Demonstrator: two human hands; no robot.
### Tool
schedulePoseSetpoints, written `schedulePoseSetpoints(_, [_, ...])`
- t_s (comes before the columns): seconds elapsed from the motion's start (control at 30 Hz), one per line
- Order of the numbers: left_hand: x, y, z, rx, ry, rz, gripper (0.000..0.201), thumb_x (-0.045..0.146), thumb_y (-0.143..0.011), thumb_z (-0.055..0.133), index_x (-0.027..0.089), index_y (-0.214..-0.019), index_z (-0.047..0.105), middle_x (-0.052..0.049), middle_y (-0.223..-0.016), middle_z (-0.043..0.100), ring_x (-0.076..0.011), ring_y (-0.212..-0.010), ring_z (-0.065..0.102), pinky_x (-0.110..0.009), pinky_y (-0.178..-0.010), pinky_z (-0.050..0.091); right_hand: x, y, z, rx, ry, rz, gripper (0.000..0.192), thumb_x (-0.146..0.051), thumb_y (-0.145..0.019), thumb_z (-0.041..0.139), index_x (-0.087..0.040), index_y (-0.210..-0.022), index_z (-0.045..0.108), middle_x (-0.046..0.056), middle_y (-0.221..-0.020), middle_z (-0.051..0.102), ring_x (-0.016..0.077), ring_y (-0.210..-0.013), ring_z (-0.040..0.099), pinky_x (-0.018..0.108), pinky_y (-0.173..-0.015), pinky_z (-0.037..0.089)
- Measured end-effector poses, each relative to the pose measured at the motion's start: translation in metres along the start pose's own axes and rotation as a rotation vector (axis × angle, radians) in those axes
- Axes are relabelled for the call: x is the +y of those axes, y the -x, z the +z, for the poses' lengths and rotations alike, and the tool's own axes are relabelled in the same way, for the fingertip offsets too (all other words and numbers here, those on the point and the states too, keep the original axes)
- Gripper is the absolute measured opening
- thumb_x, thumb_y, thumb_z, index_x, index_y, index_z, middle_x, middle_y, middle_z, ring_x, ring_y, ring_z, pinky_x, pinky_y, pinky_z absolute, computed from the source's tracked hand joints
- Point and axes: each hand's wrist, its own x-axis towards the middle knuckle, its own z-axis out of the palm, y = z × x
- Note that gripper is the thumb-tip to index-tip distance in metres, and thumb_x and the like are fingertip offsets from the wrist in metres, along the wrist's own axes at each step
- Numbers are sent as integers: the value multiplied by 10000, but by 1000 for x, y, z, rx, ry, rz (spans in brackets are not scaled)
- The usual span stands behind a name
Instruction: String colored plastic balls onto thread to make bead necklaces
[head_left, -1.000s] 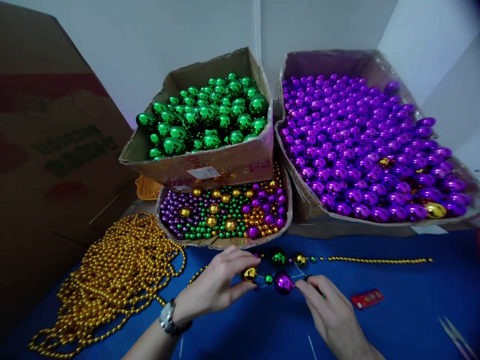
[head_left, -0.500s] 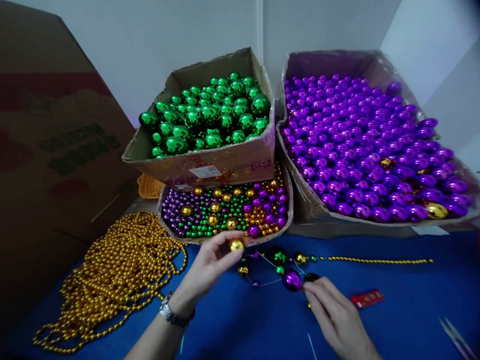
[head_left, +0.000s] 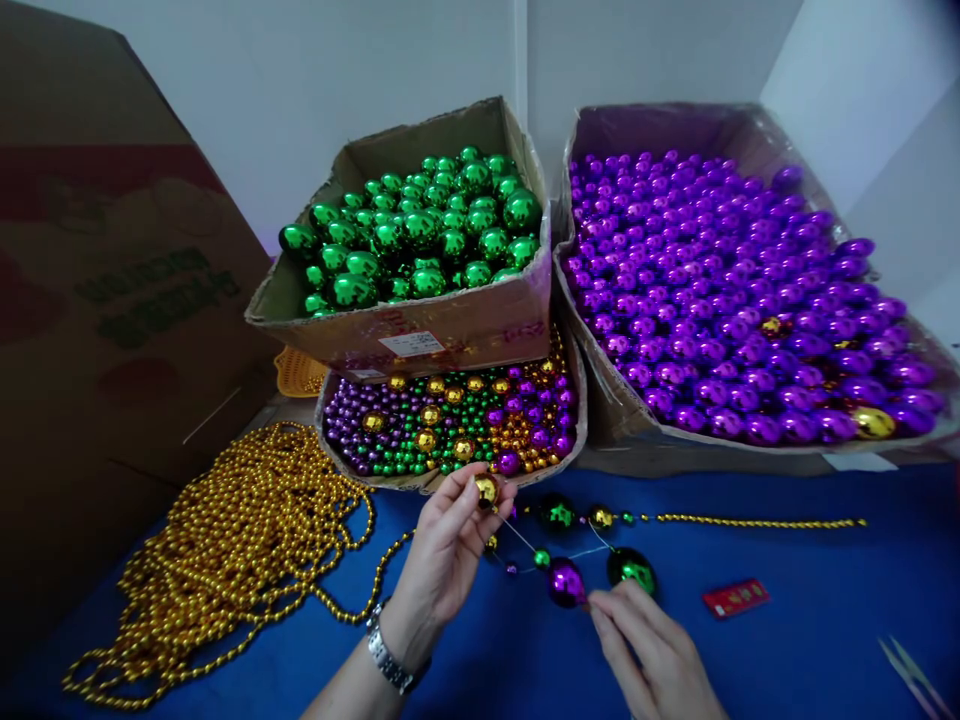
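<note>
My left hand, with a metal watch at its wrist, pinches a shiny gold bead between thumb and fingers. From that bead a thin string runs down to a small green bead and a large purple bead. At the purple bead's right end, the fingertips of my right hand are closed on the beaded string; the exact pinch point is partly hidden. A large dark green bead lies just beyond those fingers. Further back on the cloth, another green bead and a gold bead are strung in line.
Cartons of green balls, purple balls and mixed small beads stand behind. Gold bead strands are heaped at left on the blue cloth. A red card and tweezers lie at right.
My left hand has moved slightly right, turning the gold bead, which now sits at the string. The purple and small green beads have shifted left and down with my right hand, uncovering the dark green bead.
</note>
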Motion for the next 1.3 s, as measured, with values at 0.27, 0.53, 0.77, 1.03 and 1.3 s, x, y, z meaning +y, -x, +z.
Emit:
schedulePoseSetpoints(0.27, [-12,8,3,-96,-56,19,278,225,-791,657,165,-1053,586,-108,-1117,610,-268,-1071,583,-390,-911,472,1,1,10,57,-78,54,201,-226,-927,415,-216,-968,611,41,-786,624,140,-684,640,178,-616,526])
schedulePoseSetpoints(0.53, [-20,13,-1,-140,-125,7,268,184,-794,644,186,-1058,594,-102,-1151,586,-255,-1065,576,-345,-861,487,0,2,14,30,-127,113,204,-224,-935,400,-208,-966,601,31,-772,601,134,-685,630,180,-628,513])
schedulePoseSetpoints(0.77, [-22,13,-3,-148,-136,-1,288,208,-780,664,189,-1058,593,-111,-1151,594,-249,-1047,584,-363,-882,463,3,4,14,36,-139,115,194,-227,-927,417,-215,-987,601,34,-794,613,137,-705,638,182,-654,519])
schedulePoseSetpoints(1.03, [-25,14,-6,-145,-296,46,322,222,-752,690,184,-1058,597,-113,-1123,607,-212,-957,582,-299,-775,468,0,6,28,59,-502,432,250,-382,-896,496,-204,-1035,602,55,-852,637,160,-764,649,222,-673,544])
schedulePoseSetpoints(1.3, [-19,17,2,-227,-482,33,288,239,-783,658,185,-1058,592,-105,-1120,614,-182,-909,583,-285,-766,478,-3,2,39,129,-987,675,409,-509,-799,606,-180,-1041,584,66,-876,643,159,-728,634,273,-634,540])
